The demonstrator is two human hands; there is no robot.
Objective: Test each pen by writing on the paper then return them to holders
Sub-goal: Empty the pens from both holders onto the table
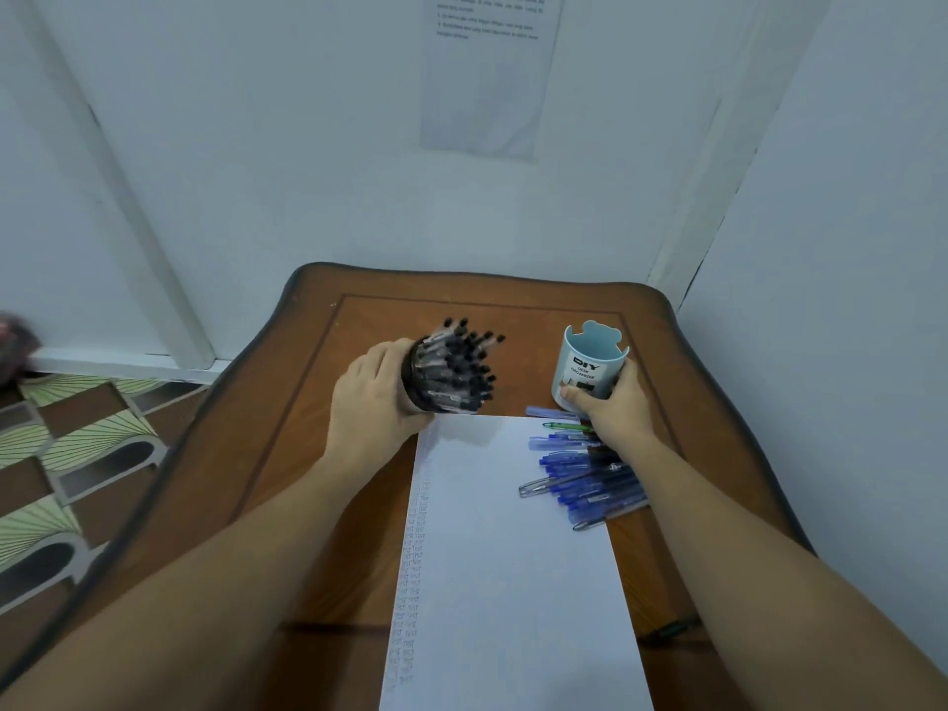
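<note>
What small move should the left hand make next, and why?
Probably tip the black holder further, spilling its black pens onto the table: the left hand grips it tilted, and blue pens lie loose beside the blue holder.

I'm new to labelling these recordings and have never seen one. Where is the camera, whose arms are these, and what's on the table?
There is no machine here: the arms belong to a person wearing one wide-angle camera on the head, looking down at their own hands. That is the only view. The left hand grips a black holder packed with black-capped pens, tipped toward the right. The right hand holds a pale blue holder labelled as a desk organizer, standing upright on the wooden table. Between the arms lies a white paper with a column of small writing down its left edge. A heap of loose blue pens, a green pen among them, lies at the paper's right edge.
</note>
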